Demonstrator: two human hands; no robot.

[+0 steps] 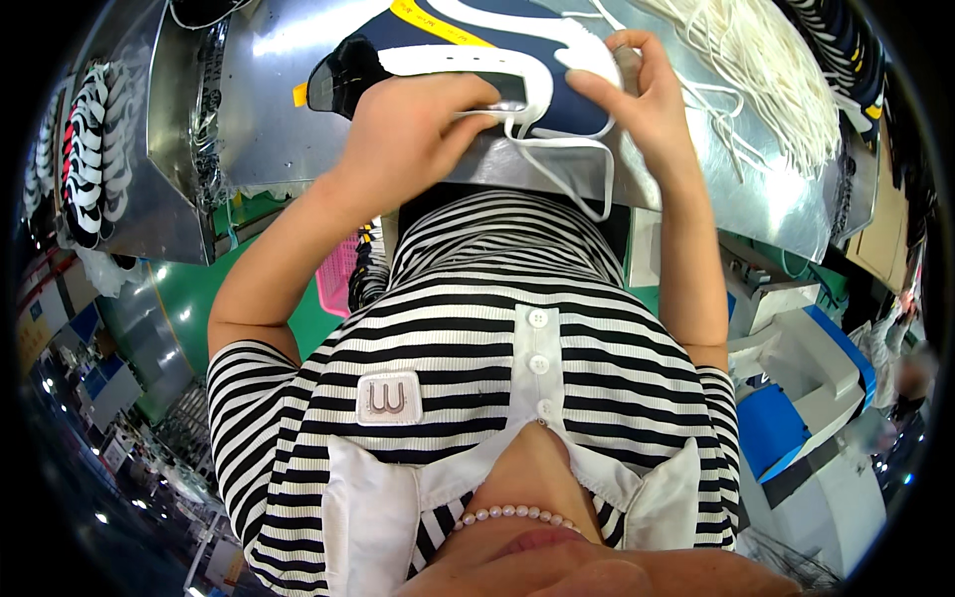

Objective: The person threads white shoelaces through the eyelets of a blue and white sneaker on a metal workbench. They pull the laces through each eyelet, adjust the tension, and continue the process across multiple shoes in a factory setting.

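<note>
A navy and white shoe upper point(565, 98) with a yellow printed strip point(438, 22) and a black lining point(346, 78) lies over the near edge of the metal table. White eyelet bands run along its opening. My left hand point(408, 124) is closed, thumb and forefinger pinching a white shoelace point(567, 142) beside the near eyelet band. From there the lace loops down to the right, past the table edge. On the upper's right side, my right hand point(652, 104) grips its white edge between thumb and bent fingers. Part of the lace near the right fingers is hidden.
A heap of loose white shoelaces point(761, 75) lies on the metal table point(269, 129) to the right. Stacked shoe uppers point(88, 149) stand at the far left, with more at the upper right. Below the table are a pink basket point(336, 277) and blue-and-white boxes point(771, 428).
</note>
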